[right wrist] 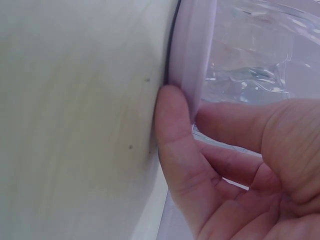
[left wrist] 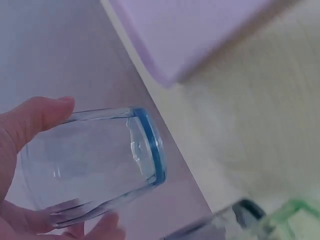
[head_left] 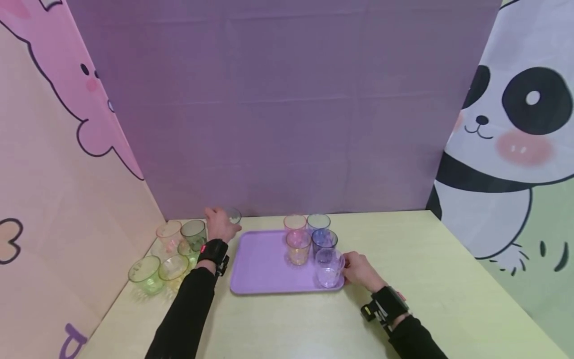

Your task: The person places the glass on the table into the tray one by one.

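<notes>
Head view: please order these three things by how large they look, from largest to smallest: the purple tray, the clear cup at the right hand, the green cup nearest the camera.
1. purple tray, clearly largest.
2. and 3. green cup and clear cup held by the right hand: they look alike in size, so I do not rank them.

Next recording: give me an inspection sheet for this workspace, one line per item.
Surface: pale yellow-green table.
Job's things: purple tray holding five cups; clear blue-rimmed cup; clear cup at the tray's near right corner.
Clutter: cluster of pink, green and yellow cups left of the tray.
Grips: left hand holds the blue-rimmed cup; right hand holds the clear cup.
Cables: nothing seen.
Surroundings: purple backdrop, cartoon panels on both sides.
</notes>
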Action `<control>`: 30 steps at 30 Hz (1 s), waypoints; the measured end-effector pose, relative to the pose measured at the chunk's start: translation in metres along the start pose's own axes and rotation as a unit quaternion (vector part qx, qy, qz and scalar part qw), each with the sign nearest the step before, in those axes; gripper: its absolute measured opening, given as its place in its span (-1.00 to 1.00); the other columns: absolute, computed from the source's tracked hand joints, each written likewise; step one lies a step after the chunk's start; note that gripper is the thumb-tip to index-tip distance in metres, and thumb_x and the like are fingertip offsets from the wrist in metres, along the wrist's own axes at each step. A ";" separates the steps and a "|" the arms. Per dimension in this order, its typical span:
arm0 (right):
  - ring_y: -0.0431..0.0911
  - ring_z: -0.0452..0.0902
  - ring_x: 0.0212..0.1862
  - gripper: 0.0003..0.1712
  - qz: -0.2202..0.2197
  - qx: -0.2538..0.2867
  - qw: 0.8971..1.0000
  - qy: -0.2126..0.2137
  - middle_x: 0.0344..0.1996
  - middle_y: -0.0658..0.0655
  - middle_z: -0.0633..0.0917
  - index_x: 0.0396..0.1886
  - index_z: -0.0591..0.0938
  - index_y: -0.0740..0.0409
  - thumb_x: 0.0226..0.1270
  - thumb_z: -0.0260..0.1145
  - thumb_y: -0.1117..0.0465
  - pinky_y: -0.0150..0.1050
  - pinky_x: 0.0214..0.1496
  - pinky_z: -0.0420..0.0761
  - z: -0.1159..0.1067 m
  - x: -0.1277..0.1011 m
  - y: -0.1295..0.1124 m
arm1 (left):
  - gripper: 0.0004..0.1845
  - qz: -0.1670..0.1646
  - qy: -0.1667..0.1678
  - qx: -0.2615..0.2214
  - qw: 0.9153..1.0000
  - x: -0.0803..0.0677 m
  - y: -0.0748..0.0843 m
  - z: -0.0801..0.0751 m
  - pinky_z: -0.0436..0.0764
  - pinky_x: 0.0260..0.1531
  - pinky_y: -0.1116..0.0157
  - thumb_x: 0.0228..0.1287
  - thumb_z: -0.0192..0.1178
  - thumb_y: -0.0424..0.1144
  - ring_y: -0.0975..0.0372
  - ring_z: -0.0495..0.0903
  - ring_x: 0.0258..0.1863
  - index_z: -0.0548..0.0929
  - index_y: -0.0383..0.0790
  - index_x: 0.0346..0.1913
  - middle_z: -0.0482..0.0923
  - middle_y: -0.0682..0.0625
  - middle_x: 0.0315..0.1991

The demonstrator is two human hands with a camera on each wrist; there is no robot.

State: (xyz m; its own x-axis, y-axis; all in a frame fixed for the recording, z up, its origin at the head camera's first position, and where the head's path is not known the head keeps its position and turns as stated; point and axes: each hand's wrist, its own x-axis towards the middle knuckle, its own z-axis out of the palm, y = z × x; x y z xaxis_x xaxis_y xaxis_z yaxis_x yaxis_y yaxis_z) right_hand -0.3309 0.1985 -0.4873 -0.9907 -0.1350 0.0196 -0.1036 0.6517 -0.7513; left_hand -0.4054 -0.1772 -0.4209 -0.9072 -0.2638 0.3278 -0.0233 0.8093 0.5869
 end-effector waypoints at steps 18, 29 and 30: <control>-0.11 0.61 -0.58 -0.82 -0.007 0.010 1.000 -0.002 -0.49 0.15 0.71 -0.30 0.68 0.32 0.07 0.28 0.51 -0.28 -0.51 0.67 0.000 0.000 0.000 | -0.05 0.003 -0.025 -0.117 0.993 -0.028 0.009 0.003 0.20 0.24 -0.18 -0.15 0.53 -0.07 -0.18 0.35 0.22 0.31 -0.34 0.32 0.37 -0.35 0.23; -0.11 0.61 -0.56 -0.82 0.019 -0.002 1.000 -0.008 -0.49 0.16 0.71 -0.27 0.69 0.35 0.10 0.28 0.51 -0.26 -0.48 0.68 0.000 -0.002 -0.002 | -0.11 0.023 -0.104 -0.252 0.962 -0.051 0.025 -0.002 0.50 0.00 0.09 -0.16 0.55 -0.27 -0.03 0.47 0.03 0.33 -0.22 0.31 0.43 -0.29 0.14; -0.11 0.62 -0.56 -0.81 0.020 -0.002 1.000 -0.008 -0.48 0.16 0.71 -0.25 0.68 0.36 0.11 0.28 0.50 -0.26 -0.47 0.68 0.000 -0.002 -0.002 | -0.11 0.023 -0.106 -0.256 0.960 -0.052 0.026 -0.002 0.49 -0.01 0.11 -0.17 0.55 -0.30 -0.03 0.46 0.02 0.33 -0.24 0.31 0.42 -0.31 0.14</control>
State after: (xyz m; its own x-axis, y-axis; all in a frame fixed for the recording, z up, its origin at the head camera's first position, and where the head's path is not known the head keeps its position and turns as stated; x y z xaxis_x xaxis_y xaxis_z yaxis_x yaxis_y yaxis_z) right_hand -0.3289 0.1972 -0.4854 -0.9924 -0.1207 -0.0220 -0.0637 0.6603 -0.7483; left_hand -0.3580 -0.1431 -0.4212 -0.9688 -0.0760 0.2361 0.1802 0.4384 0.8805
